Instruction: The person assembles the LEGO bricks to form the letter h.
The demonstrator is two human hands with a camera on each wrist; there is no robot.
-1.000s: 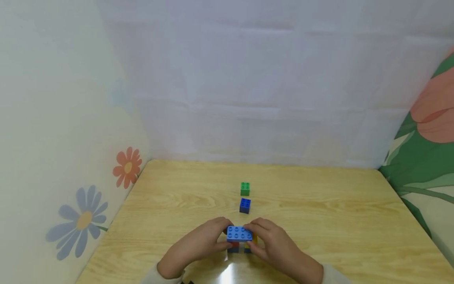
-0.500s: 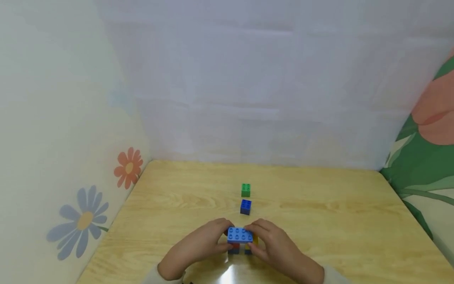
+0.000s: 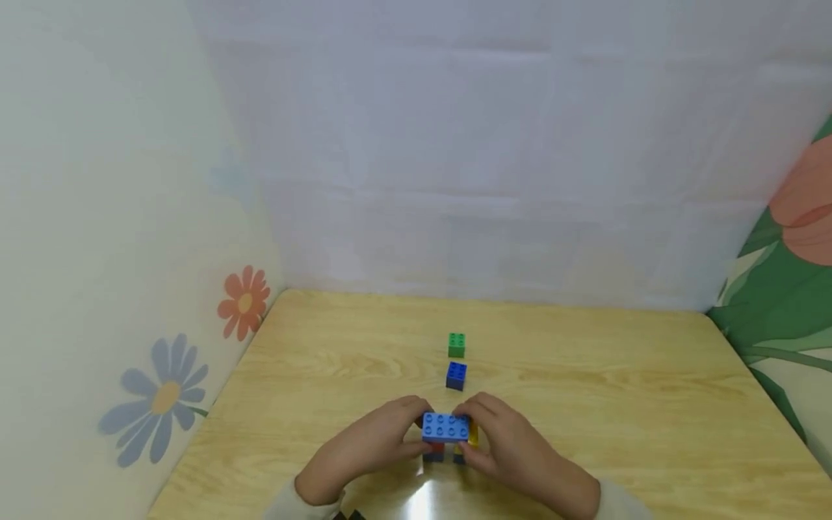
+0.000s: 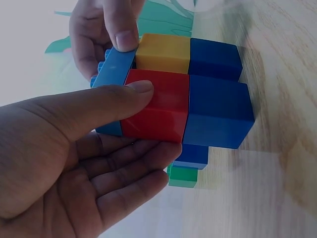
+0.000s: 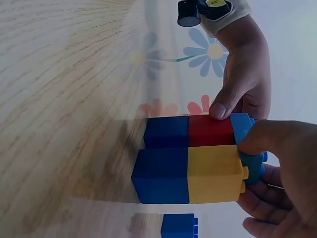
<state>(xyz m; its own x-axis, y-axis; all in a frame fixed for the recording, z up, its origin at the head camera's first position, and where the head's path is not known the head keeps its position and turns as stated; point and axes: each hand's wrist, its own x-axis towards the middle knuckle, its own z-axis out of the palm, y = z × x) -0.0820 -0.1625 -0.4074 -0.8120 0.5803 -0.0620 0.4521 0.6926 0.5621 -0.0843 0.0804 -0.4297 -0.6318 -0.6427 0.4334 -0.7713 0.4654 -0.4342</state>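
**A:** Starting with the light-blue brick [image 3: 445,427]. Sitting where, exactly?

**B:** Lying on top, studs up, spanning from the red block [image 4: 158,106] over to the yellow block [image 5: 214,173]. Bridging the pair, basically, but leaving some yellow studs bare on the outer side, so not covering both evenly.

**A:** Resting on what lower down?

**B:** Standing on one dark blue block [image 4: 218,111] under the red and another dark blue block [image 5: 161,176] under the yellow. Leaving a gap between columns, so probably needing that top brick as a tie.

**A:** Doing what with the fingers, tho?

**B:** Grasping the red block with the left hand [image 3: 383,437], thumb in front, fingers behind, probably bracing that column against wobble. Pinching the other end of the light-blue brick with the right hand [image 3: 510,444], likely for lining up. Not managing to tell the amount of pressure, sorry.

**A:** Seeing anything further out?

**B:** Spotting a loose blue brick [image 3: 456,375] beyond the hands, then a green brick [image 3: 457,344] just behind. Standing apart on the wooden table [image 3: 572,375], maybe for elbow room. Facing a pale backdrop [image 3: 403,144] past that.
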